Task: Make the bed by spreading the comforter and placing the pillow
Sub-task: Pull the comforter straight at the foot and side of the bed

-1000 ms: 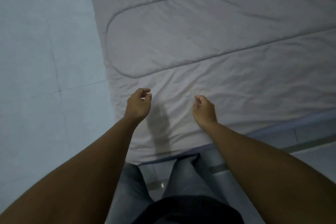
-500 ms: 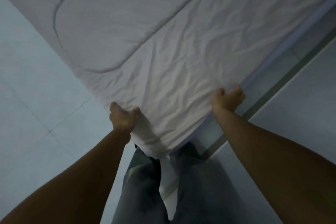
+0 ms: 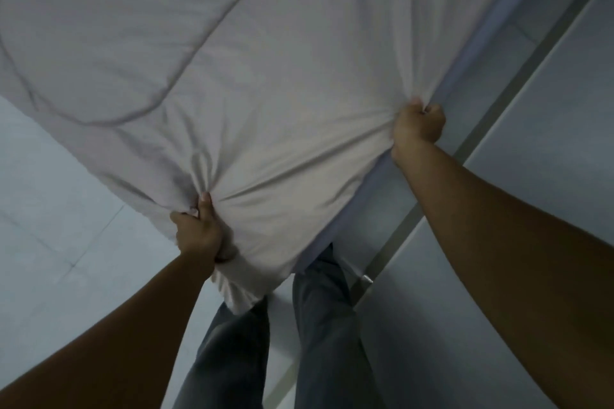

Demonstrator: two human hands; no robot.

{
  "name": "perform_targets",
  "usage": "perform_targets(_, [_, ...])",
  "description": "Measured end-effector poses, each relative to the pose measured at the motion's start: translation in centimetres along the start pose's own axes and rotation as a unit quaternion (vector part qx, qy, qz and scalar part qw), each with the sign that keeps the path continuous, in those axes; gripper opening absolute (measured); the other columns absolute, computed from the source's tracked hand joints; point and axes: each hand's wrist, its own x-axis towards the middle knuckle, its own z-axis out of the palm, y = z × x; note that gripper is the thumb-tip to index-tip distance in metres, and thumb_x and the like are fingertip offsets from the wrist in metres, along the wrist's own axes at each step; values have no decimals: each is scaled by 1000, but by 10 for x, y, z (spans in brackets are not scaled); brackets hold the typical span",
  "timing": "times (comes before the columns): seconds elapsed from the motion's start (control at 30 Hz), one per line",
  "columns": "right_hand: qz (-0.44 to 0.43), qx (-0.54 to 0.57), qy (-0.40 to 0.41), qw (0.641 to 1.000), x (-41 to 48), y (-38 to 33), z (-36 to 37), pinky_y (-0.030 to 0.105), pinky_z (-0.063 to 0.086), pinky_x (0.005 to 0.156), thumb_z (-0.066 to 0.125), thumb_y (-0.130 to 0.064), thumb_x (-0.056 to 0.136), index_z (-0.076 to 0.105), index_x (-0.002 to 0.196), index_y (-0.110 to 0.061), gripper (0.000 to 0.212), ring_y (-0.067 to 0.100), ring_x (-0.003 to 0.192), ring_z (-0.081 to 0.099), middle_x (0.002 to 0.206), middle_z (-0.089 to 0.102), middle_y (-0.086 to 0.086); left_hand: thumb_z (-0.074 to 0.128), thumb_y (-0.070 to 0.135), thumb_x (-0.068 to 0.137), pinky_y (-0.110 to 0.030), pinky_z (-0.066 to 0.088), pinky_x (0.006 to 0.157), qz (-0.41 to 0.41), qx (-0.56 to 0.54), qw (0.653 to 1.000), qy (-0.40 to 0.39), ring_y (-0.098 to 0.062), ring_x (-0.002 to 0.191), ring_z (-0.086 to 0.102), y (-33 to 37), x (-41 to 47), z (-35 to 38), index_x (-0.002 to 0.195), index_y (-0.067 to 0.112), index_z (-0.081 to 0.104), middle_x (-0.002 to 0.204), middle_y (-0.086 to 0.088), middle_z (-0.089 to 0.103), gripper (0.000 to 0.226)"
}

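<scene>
Across the upper and middle part of the head view lies one comforter [image 3: 265, 60], a pale grey-white quilt of soft, padded cloth. One stitched seam runs over it in a long line that bends into a rounded corner at the left, marking a quilted panel. Its surface is smooth toward the top and gathers into fine radiating creases near the two places where it is held. Its near corner hangs down in a bunched, pleated fold over the person's legs.

Two bare hands grip the comforter, one at each side of that near corner. The left hand [image 3: 199, 232] is closed in a fist around a bunch of fabric at the edge, thumb pressed on top of the cloth, with wrinkles fanning outward from the grip. The right hand [image 3: 418, 126] is likewise clenched, knuckles up, holding a pinch of the edge further up and to the right; the cloth between the two hands is pulled into taut folds. Both forearms are bare.

Under the right edge of the comforter one narrow band of light blue bedding [image 3: 491, 26] shows, running diagonally, just beside the right hand. Beside it runs one straight dull metal strip [image 3: 518, 76] set in the floor. The floor [image 3: 50, 209] is pale, smooth tile with thin joint lines crossing at the left. Two legs in grey-blue trousers [image 3: 325, 325] stand below the hanging corner.
</scene>
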Motion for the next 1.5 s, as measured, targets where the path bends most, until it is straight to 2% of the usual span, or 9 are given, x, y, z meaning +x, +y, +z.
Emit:
perform_targets(0.27, [27,-46,-2,999,-2,41,-44,41,51,87,54,-32,92,66,105,-3,34,35,100,64,110,68,19,43,61,93,-51,36,111,39,51,992,-107,-42,133,41,-37,-33,-5,152,15,13,152,-19,35,80])
perform_targets(0.4, [32,21,-45,998,-12,31,-43,37,54,88,57,-37,91,64,112,-10,35,27,95,63,107,66,6,68,55,82,-43,44,104,86,-40,994,-54,-28,120,49,-37,-19,-15,135,16,29,135,-11,42,76])
perform_targets(0.57, [22,21,-31,999,-25,38,-37,34,54,85,64,-42,88,68,106,-5,41,28,95,66,108,70,13,39,48,100,-40,47,80,156,72,984,-39,-29,91,55,-33,-19,-12,98,11,47,97,-9,54,38])
perform_targets(0.83, [107,105,-95,984,-19,33,-47,40,61,79,77,-24,73,62,75,-12,18,22,79,68,93,71,7,55,27,94,-42,52,77,228,93,968,44,-30,86,59,-19,-20,-14,94,15,47,95,-7,53,15])
perform_targets(0.93, [77,124,-89,985,-12,10,-44,25,53,83,74,-30,76,63,105,-9,38,18,83,62,101,64,-1,65,42,86,-42,49,87,344,139,925,78,-28,95,55,1,-26,-6,104,14,52,107,-8,52,35])
perform_targets(1.07, [64,120,-61,989,9,-9,-32,34,43,107,66,-47,85,42,142,-3,75,29,127,53,144,50,14,59,71,80,-42,44,88,434,227,871,38,-26,100,49,33,-33,24,108,17,53,108,-6,50,62])
perform_targets(1.17, [69,111,-52,990,21,-13,-32,37,47,104,62,-49,87,50,135,-3,68,30,123,57,137,56,16,46,76,83,-42,44,82,482,367,795,34,-29,96,49,41,-28,41,103,19,54,105,-7,51,62])
perform_targets(1.3, [65,103,-26,992,37,7,-41,38,60,83,71,-41,75,72,97,-6,41,23,85,69,92,71,5,44,43,98,-42,44,76,562,433,704,22,-32,91,55,38,-21,49,107,19,59,106,-9,59,30])
perform_targets(1.5, [67,93,-28,993,45,17,-44,33,59,76,73,-38,77,73,91,-9,33,20,78,66,86,70,2,49,30,95,-40,45,74,563,450,693,-13,-31,92,58,39,-22,48,111,22,60,109,-5,62,21])
